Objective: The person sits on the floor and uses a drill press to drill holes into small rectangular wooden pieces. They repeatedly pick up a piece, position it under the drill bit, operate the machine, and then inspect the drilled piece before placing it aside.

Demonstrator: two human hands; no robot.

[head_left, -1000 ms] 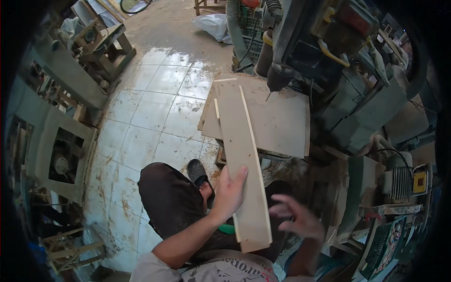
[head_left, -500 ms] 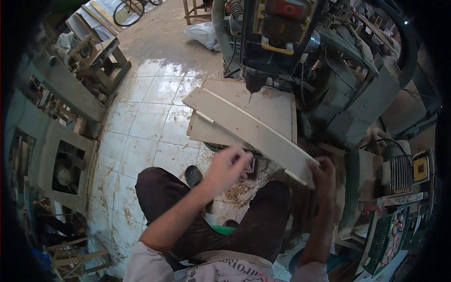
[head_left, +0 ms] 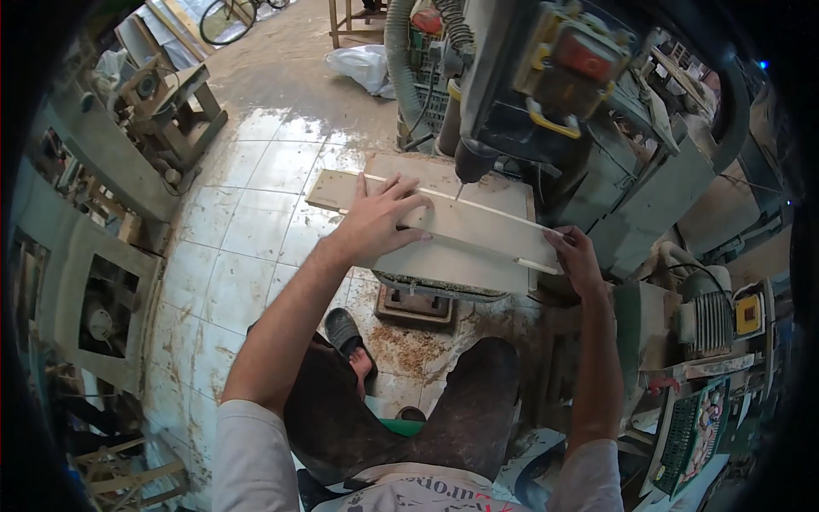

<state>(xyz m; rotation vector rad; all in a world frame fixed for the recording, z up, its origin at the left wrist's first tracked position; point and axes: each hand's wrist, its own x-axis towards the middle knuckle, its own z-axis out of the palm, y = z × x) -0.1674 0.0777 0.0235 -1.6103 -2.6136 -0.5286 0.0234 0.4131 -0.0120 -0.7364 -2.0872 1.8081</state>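
Board (head_left: 478,224) lies aslant across the panel (head_left: 503,192) at the centre of the frame, below the drill bit (head_left: 461,191); whether they touch, I cannot tell. Left hand (head_left: 381,218) rests spread on its left part, while the right hand (head_left: 580,260) pinches its right end.

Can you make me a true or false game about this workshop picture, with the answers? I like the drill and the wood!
1. The left hand is on the board. True.
2. Only one hand touches the board. False: the right hand holds its right end.
3. The drill bit points down. True.
4. The person wears red boots. False: a dark sandal is on the foot.
5. Sawdust lies on the floor. True.
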